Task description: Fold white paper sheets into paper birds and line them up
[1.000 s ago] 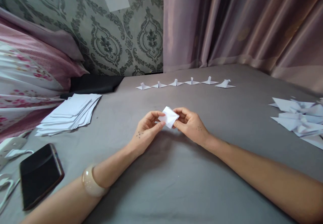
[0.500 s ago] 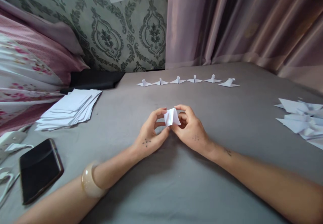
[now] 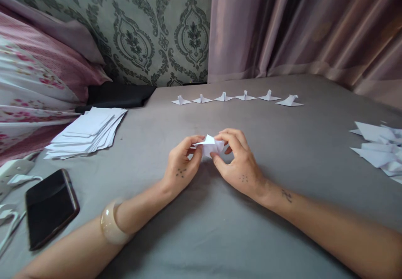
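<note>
Your left hand (image 3: pixel 182 166) and right hand (image 3: pixel 237 164) meet at the centre of the grey bed sheet (image 3: pixel 201 228), both pinching a small folded white paper (image 3: pixel 210 145) between thumb and fingertips; the paper sits just above the sheet, its creased point tipped toward 10 o'clock. A pale bangle (image 3: pixel 109 228) circles your left wrist.

At 12 o'clock, well apart from your hands, six folded paper figures (image 3: pixel 237 98) stand in a row across the sheet, short of the mauve curtain (image 3: pixel 298 27) that hems the far edge. At 9 to 10 o'clock a fanned stack of white paper sheets (image 3: pixel 88 134) lies near the floral pillows (image 3: pixel 34 82), with a dark folded cloth (image 3: pixel 117 96) beyond it. At 8 o'clock a black phone (image 3: pixel 50 205) lies face up near the sheet's left edge, white cables (image 3: pixel 9 220) just beside it. At 3 o'clock a heap of larger folded white papers (image 3: pixel 378 145) runs off the right edge.

Bare sheet lies open all round your hands: wide between them and the figure row, and broad toward you at 6 o'clock.
</note>
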